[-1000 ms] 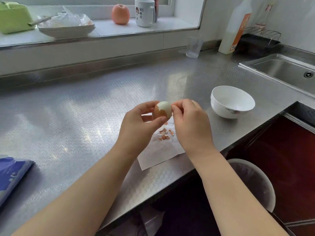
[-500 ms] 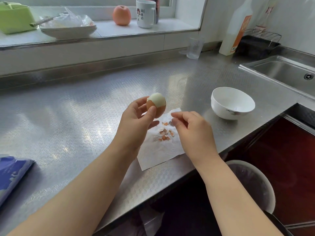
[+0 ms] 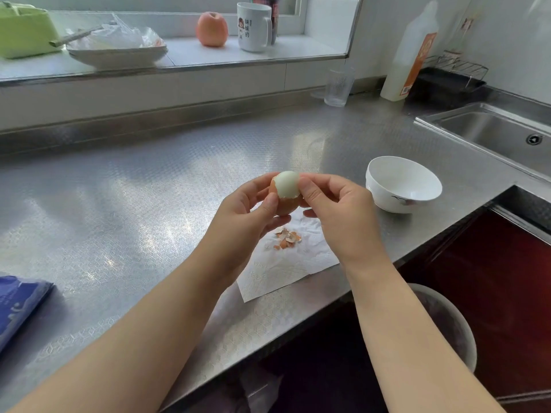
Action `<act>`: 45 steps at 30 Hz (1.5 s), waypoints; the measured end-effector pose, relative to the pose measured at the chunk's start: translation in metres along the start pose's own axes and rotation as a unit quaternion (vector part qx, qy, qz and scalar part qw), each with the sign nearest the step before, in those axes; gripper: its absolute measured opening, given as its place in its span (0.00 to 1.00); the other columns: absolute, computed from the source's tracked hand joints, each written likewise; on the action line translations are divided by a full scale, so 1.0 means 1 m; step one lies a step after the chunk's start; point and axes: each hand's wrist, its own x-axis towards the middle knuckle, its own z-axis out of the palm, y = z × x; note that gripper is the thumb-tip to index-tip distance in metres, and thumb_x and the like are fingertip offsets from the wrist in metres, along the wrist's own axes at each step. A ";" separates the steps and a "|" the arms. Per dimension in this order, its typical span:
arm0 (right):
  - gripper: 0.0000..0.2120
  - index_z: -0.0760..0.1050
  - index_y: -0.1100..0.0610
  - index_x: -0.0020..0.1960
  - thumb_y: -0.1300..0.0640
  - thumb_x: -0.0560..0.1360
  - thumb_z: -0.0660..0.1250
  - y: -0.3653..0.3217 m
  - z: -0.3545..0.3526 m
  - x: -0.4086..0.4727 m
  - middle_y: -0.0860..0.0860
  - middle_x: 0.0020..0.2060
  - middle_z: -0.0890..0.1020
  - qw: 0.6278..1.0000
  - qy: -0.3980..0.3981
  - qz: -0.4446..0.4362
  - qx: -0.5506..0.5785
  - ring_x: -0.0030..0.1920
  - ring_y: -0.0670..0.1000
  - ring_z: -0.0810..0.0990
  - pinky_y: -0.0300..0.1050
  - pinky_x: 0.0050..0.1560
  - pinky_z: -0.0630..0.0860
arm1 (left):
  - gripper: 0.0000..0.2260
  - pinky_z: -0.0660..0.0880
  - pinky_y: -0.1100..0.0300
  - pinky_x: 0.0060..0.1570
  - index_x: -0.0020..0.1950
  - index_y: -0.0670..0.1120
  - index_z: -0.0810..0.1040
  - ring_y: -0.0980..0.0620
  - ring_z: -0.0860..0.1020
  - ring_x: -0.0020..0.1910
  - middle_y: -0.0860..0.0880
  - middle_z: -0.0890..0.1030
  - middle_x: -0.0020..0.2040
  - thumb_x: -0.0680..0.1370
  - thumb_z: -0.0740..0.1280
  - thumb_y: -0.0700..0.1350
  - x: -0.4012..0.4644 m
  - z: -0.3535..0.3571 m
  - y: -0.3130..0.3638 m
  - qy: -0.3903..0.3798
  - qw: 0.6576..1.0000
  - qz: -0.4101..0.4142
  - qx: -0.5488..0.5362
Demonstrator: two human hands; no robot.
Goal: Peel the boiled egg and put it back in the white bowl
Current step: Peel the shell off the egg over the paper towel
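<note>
Roughly halfway, by my reading from the remote feed: the boiled egg (image 3: 285,192) shows bare white over its top, while brown shell covers its lower part. A scatter of shell fragments (image 3: 287,237) lies on the paper towel (image 3: 286,269) spread at the worktop's front edge, directly beneath the work. The white bowl (image 3: 402,183) stands with nothing in it toward the worktop's right side, near the sink (image 3: 501,135), so the return step is not yet done. I see the left hand (image 3: 243,216) cradling the egg from below and the side, thumb pressed across the shell line, fingers curled round its far side. The right hand (image 3: 340,211) meets it from the right, thumb and forefinger pinching at the torn shell edge, the other fingers tucked beneath. Both forearms reach in from the front edge and converge above the towel. What remains, I judge, is stripping the lower shell and then a short carry to the bowl.
</note>
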 end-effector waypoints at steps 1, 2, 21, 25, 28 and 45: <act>0.07 0.83 0.55 0.50 0.54 0.75 0.70 0.000 0.000 0.000 0.48 0.41 0.86 1.000 0.000 0.000 0.005 0.44 0.47 0.85 0.37 0.41 0.79 | 0.14 0.78 0.57 0.55 0.67 0.45 0.75 0.49 0.83 0.57 0.40 0.80 0.64 0.81 0.63 0.39 0.000 -0.001 0.000 -0.004 1.000 0.001 0.004; 0.06 0.83 0.54 0.50 0.54 0.75 0.70 0.001 -0.001 0.000 0.48 0.41 0.86 1.000 0.001 0.001 0.009 0.44 0.47 0.85 0.37 0.41 0.79 | 0.16 0.78 0.56 0.57 0.68 0.45 0.75 0.48 0.83 0.58 0.41 0.80 0.64 0.80 0.65 0.40 0.000 -0.001 0.000 -0.010 1.000 0.002 0.009; 0.06 0.76 0.53 0.45 0.56 0.79 0.63 0.003 0.011 -0.003 0.47 0.38 0.82 0.990 0.074 -0.026 -0.119 0.40 0.48 0.83 0.53 0.46 0.81 | 0.18 0.77 0.68 0.46 0.60 0.52 0.80 0.58 0.83 0.52 0.54 0.84 0.56 0.72 0.77 0.42 -0.002 0.003 -0.001 0.051 0.986 0.055 0.148; 0.06 0.74 0.57 0.48 0.57 0.80 0.60 0.005 0.014 0.000 0.53 0.44 0.82 0.984 0.084 -0.050 -0.152 0.46 0.55 0.81 0.56 0.50 0.78 | 0.16 0.77 0.68 0.45 0.56 0.57 0.80 0.59 0.83 0.51 0.56 0.84 0.54 0.72 0.77 0.43 -0.002 0.004 -0.003 0.058 0.985 0.059 0.151; 0.06 0.74 0.54 0.47 0.58 0.80 0.60 0.002 0.012 -0.002 0.49 0.40 0.82 0.984 0.090 -0.059 -0.144 0.44 0.51 0.82 0.54 0.48 0.79 | 0.16 0.78 0.65 0.46 0.58 0.55 0.80 0.58 0.83 0.51 0.56 0.84 0.54 0.73 0.76 0.45 0.000 0.002 -0.005 0.085 0.983 0.052 0.154; 0.06 0.81 0.49 0.49 0.52 0.78 0.65 0.002 0.010 -0.010 0.43 0.41 0.84 0.997 0.021 0.015 -0.077 0.44 0.43 0.83 0.45 0.49 0.80 | 0.17 0.78 0.67 0.46 0.59 0.51 0.80 0.60 0.84 0.49 0.56 0.85 0.53 0.72 0.77 0.44 0.002 0.000 -0.006 0.130 0.982 0.059 0.123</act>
